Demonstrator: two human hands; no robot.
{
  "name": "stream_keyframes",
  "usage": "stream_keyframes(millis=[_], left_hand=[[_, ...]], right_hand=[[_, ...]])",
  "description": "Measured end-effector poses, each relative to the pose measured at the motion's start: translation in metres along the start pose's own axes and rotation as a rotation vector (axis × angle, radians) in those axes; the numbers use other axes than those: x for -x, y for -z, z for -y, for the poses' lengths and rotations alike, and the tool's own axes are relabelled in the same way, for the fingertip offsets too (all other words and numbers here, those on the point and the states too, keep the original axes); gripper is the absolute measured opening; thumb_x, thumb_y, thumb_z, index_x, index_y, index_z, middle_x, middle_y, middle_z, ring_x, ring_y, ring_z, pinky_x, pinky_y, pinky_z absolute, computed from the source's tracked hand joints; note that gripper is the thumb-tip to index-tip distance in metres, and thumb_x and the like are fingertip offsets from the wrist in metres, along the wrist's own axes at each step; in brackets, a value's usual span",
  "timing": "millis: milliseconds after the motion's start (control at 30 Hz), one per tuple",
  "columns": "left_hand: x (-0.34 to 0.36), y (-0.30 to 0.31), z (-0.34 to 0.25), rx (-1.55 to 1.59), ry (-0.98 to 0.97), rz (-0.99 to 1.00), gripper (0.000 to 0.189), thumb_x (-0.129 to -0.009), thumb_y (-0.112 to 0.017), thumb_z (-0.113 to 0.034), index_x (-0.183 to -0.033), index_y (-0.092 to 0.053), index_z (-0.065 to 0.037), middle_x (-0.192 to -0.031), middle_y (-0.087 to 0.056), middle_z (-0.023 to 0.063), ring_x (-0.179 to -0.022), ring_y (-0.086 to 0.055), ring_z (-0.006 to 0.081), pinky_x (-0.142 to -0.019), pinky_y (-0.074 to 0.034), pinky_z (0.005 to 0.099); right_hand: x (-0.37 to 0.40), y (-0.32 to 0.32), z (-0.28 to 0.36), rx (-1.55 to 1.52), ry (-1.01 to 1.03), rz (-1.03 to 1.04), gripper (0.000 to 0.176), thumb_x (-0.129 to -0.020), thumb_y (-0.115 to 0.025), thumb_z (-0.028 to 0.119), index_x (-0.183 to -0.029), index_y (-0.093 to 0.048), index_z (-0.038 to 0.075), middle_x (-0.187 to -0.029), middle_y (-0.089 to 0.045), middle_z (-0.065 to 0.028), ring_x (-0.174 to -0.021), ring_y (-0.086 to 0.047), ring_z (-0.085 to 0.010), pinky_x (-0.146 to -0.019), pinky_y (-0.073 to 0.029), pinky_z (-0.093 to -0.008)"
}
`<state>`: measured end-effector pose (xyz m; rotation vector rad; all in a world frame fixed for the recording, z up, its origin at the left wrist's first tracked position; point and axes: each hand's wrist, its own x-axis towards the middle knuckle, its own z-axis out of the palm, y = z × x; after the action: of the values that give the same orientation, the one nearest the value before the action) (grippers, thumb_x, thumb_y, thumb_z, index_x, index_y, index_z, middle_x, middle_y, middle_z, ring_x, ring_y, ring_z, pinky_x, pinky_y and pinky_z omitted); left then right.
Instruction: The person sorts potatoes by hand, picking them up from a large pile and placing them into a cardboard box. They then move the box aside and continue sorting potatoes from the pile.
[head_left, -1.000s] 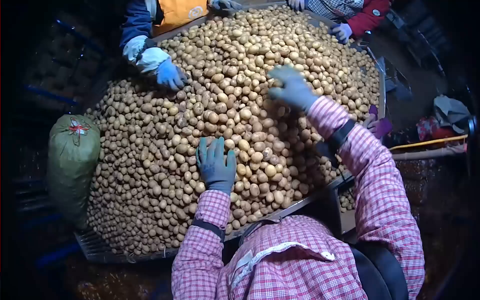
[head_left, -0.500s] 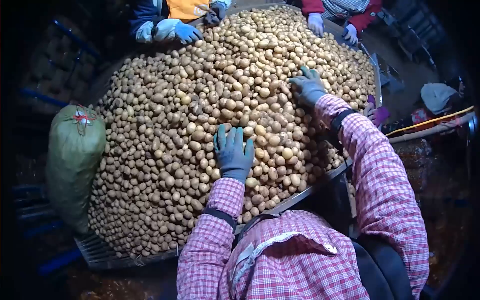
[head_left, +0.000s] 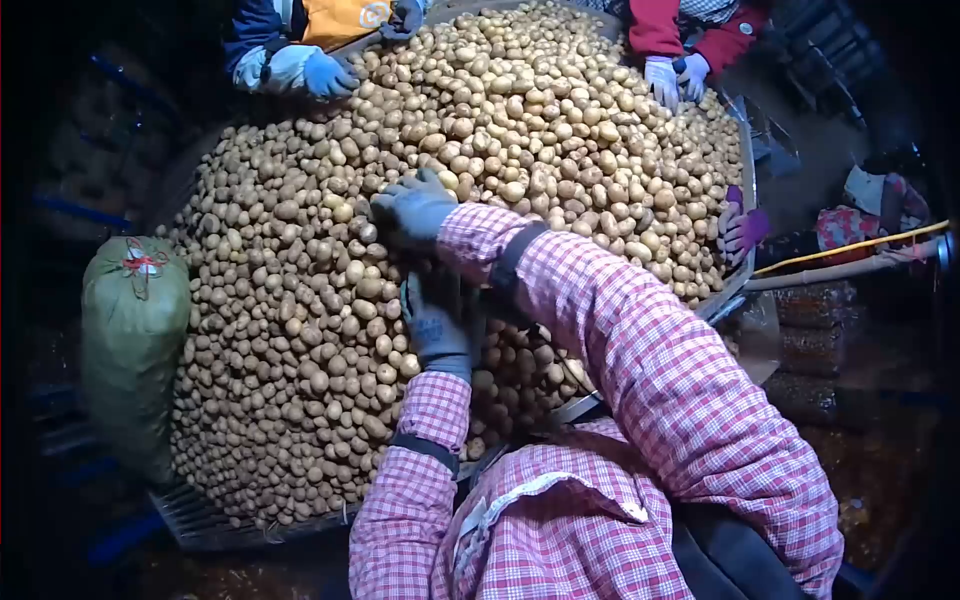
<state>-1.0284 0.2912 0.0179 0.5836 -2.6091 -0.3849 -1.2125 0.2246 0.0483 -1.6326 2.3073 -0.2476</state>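
A large heap of potatoes (head_left: 300, 310) covers the table in front of me. My right hand (head_left: 415, 208), in a grey-blue glove, reaches across to the left and lies on the heap with its fingers bent and spread over the potatoes. A pale potato (head_left: 447, 180) is close by its raised finger. Just below it, my left hand (head_left: 440, 328), in a like glove, rests on the potatoes, its fingers stretched forward and partly lost in the shadow under my right hand. Neither hand shows a potato in a firm grip.
A tied green sack (head_left: 135, 350) stands at the left edge. Gloved hands of two co-workers (head_left: 325, 75) (head_left: 675, 78) are at the far side. Another person's purple glove (head_left: 742, 228) touches the right rim. A yellow bar (head_left: 850, 248) extends at the right.
My right hand has swept left and nearer across the heap, crossing over my left hand. My left hand has shifted slightly left and down. The co-worker's hands at far right have come together.
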Motion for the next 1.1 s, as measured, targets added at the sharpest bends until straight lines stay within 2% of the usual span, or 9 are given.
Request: stream_keyframes(millis=[100, 167, 533, 600, 700, 767, 867, 1000, 1100], left_hand=[[0.0, 0.005, -0.004, 0.046, 0.062, 0.051, 0.044, -0.093, -0.061, -0.034, -0.127, -0.065, -0.005, -0.129, -0.062, 0.0156, -0.142, -0.039, 0.0418, -0.118, -0.03, 0.0546], [-0.006, 0.013, -0.007, 0.015, 0.062, 0.105, 0.043, -0.092, -0.065, -0.029, -0.127, -0.066, -0.004, -0.127, -0.062, 0.0153, -0.142, -0.039, 0.0416, -0.119, -0.03, 0.0548], [-0.003, 0.008, -0.006, 0.036, 0.047, 0.016, 0.043, -0.09, -0.068, -0.03, -0.125, -0.067, -0.006, -0.126, -0.062, 0.0129, -0.14, -0.043, 0.0371, -0.116, -0.034, 0.0519], [0.0, 0.012, -0.004, 0.124, 0.067, 0.039, 0.045, -0.09, -0.07, -0.028, -0.129, -0.065, -0.005, -0.133, -0.06, 0.0142, -0.139, -0.043, 0.0371, -0.117, -0.035, 0.0498], [0.005, 0.048, 0.011, 0.37, 0.2, 0.098, 0.051, -0.09, -0.072, -0.022, -0.136, -0.061, -0.003, -0.145, -0.055, 0.0168, -0.139, -0.045, 0.0358, -0.118, -0.036, 0.0453], [0.03, 0.072, 0.044, 0.141, 0.155, -0.019, 0.054, -0.09, -0.072, -0.025, -0.137, -0.06, -0.003, -0.146, -0.053, 0.0195, -0.139, -0.045, 0.0354, -0.117, -0.037, 0.0454], [0.068, 0.094, 0.096, 0.08, 0.496, -0.022, 0.061, -0.089, -0.075, -0.03, -0.14, -0.057, -0.002, -0.14, -0.055, 0.023, -0.132, -0.049, 0.0377, -0.112, -0.04, 0.0499], [0.043, 0.084, 0.074, -0.279, 0.548, 0.299, 0.085, -0.087, -0.061, -0.069, -0.154, -0.045, -0.018, -0.137, -0.058, 0.022, -0.127, -0.055, 0.0341, -0.111, -0.039, 0.046], [-0.003, 0.072, 0.044, -0.235, 0.614, 0.39, 0.097, -0.086, -0.064, -0.068, -0.162, -0.026, -0.02, -0.135, -0.058, 0.0274, -0.126, -0.055, 0.0414, -0.107, -0.043, 0.0496]], right_hand=[[0.024, 0.025, -0.036, -0.046, 0.105, -0.013, 0.049, -0.078, -0.075, 0.034, -0.125, -0.065, 0.025, -0.127, -0.066, -0.0006, -0.129, -0.057, -0.0188, -0.116, -0.028, -0.0455], [0.019, -0.031, -0.082, -0.01, 0.267, -0.498, 0.04, -0.078, -0.075, 0.032, -0.117, -0.069, 0.024, -0.12, -0.068, 0.0, -0.125, -0.058, -0.0185, -0.115, -0.028, -0.0452], [0.133, 0.063, -0.201, 0.231, -0.259, -0.182, 0.055, -0.085, -0.071, 0.047, -0.135, -0.063, 0.026, -0.138, -0.061, 0.0003, -0.136, -0.046, -0.0217, -0.111, -0.03, -0.0457], [0.142, 0.063, -0.198, 0.206, -0.404, -0.205, 0.063, -0.083, -0.072, 0.048, -0.139, -0.06, 0.022, -0.144, -0.058, -0.0039, -0.142, -0.041, -0.0224, -0.114, -0.028, -0.0459], [0.163, 0.04, -0.165, 0.001, -0.211, -0.446, 0.063, -0.084, -0.076, 0.04, -0.14, -0.061, 0.015, -0.148, -0.055, -0.0129, -0.142, -0.045, -0.0317, -0.119, -0.032, -0.0455], [0.18, 0.028, -0.112, -0.243, -0.081, -0.455, 0.06, -0.084, -0.08, 0.029, -0.138, -0.062, 0.011, -0.145, -0.058, -0.0163, -0.14, -0.048, -0.0356, -0.118, -0.037, -0.0448], [0.194, -0.003, -0.051, -0.375, -0.004, -0.404, 0.058, -0.085, -0.078, 0.029, -0.138, -0.062, 0.011, -0.146, -0.057, -0.0162, -0.14, -0.047, -0.0364, -0.118, -0.037, -0.0443], [0.21, -0.034, -0.007, -0.215, 0.046, -0.355, 0.064, -0.087, -0.074, 0.041, -0.143, -0.057, 0.016, -0.148, -0.056, -0.0086, -0.144, -0.041, -0.0329, -0.124, -0.02, -0.0545], [0.219, -0.028, 0.005, -0.257, 0.204, -0.216, 0.072, -0.085, -0.077, 0.043, -0.148, -0.052, 0.018, -0.152, -0.051, -0.0067, -0.147, -0.038, -0.0314, -0.125, -0.019, -0.0552]])
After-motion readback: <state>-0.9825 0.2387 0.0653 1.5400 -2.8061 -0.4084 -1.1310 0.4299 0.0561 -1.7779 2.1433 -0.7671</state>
